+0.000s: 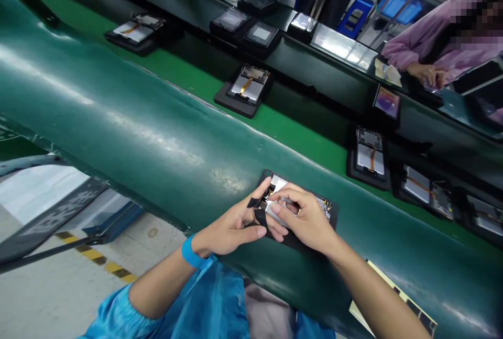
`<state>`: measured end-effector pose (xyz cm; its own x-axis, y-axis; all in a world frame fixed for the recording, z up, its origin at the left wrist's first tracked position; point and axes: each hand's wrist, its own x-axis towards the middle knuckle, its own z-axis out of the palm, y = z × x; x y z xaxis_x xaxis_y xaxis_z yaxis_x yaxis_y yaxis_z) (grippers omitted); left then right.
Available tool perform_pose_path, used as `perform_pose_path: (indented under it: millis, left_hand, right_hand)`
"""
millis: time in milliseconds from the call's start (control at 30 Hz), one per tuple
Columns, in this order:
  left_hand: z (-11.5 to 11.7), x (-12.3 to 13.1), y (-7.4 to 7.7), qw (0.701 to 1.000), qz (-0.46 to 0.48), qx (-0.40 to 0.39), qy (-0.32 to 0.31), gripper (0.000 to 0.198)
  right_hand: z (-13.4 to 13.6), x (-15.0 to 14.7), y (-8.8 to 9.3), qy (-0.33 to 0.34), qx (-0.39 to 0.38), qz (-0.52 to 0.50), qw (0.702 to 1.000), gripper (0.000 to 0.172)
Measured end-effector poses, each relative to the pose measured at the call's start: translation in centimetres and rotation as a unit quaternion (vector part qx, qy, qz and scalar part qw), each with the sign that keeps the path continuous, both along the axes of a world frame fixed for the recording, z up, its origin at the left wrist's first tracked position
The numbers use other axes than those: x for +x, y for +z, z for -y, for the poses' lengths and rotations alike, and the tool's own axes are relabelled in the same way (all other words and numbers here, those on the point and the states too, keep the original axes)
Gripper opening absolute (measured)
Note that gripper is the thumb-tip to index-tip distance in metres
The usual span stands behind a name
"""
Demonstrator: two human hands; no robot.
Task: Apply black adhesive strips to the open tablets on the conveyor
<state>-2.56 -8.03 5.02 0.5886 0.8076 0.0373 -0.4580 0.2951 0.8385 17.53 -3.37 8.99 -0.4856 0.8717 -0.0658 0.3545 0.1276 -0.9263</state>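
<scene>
An opened tablet (323,204) with a silvery battery and an exposed circuit board lies on a black foam pad (333,218) in front of me. My left hand (239,223) rests at the tablet's left end, its fingers stretched out and apart. Black tape strips (260,217) are stuck across two of its fingers. Over the battery, my right hand (304,216) has thumb and fingertips pinched close to the tablet's left end. Whatever lies between those fingertips is too small to make out. A blue band circles my left wrist.
A pale yellow sheet with black strips (393,297) lies under my right forearm. Beyond the green bench edge, a green conveyor (188,74) carries several opened tablets (247,87) on black pads. Across it, a person in pink sleeves (416,40) works by a lit-screen tablet (387,102).
</scene>
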Motion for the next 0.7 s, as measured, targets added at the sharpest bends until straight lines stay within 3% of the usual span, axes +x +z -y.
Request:
perform_pose_path:
  millis: [100, 200, 533, 700]
  left_hand:
    - [0.0, 0.2, -0.2, 1.0, -0.014, 0.004, 0.012, 0.099]
    - [-0.2, 0.1, -0.2, 0.998, -0.066, 0.006, 0.021, 0.099]
    - [-0.5, 0.8, 0.3, 0.985, -0.152, 0.058, 0.055, 0.089]
    - [-0.6, 0.8, 0.5, 0.977, -0.189, 0.083, 0.049, 0.09]
  right_hand:
    - [0.5, -1.0, 0.1, -0.005, -0.12, -0.068, 0.99, 0.022]
    - [0.6, -1.7, 0.2, -0.019, -0.168, -0.097, 0.981, 0.027]
    - [0.7, -2.4, -0.2, -0.098, -0.127, -0.073, 0.984, 0.031]
    - [0.9, -2.5, -1.0, -0.104, -0.094, -0.067, 0.988, 0.032]
